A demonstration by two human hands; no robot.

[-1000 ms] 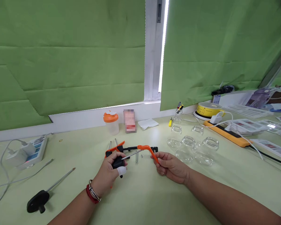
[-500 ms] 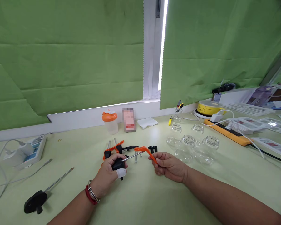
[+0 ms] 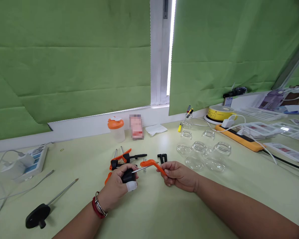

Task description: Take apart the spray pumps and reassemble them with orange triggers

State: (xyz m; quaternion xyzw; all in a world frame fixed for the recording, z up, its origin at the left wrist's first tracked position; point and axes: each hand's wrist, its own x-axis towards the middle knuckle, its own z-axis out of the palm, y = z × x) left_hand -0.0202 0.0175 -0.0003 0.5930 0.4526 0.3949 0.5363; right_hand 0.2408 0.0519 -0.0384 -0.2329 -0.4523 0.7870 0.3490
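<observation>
My left hand (image 3: 121, 182), with white tape around a finger, is closed on a black-headed part with a metal rod (image 3: 128, 176). The rod points right and crosses the orange curved handle (image 3: 150, 163); whether it goes through or only passes beside it, I cannot tell. My right hand (image 3: 178, 175) pinches the lower right end of that handle. Behind my left hand lie several orange and black parts (image 3: 126, 157) with metal rods. Small screws (image 3: 145, 165) and black bent pieces (image 3: 162, 158) rest just beyond the handle.
A similar black part with a rod (image 3: 38, 215) lies at left, near a power strip (image 3: 37, 164) and cables. Clear glass jars (image 3: 198, 154) stand to the right, before an orange power strip (image 3: 239, 137) and a yellow bowl (image 3: 220, 114). An orange-lidded cup (image 3: 116, 130) is at the back.
The orange handle has shifted slightly left and down, so the rod tip now shows farther along it. My left hand has moved a little right. The view has shifted slightly.
</observation>
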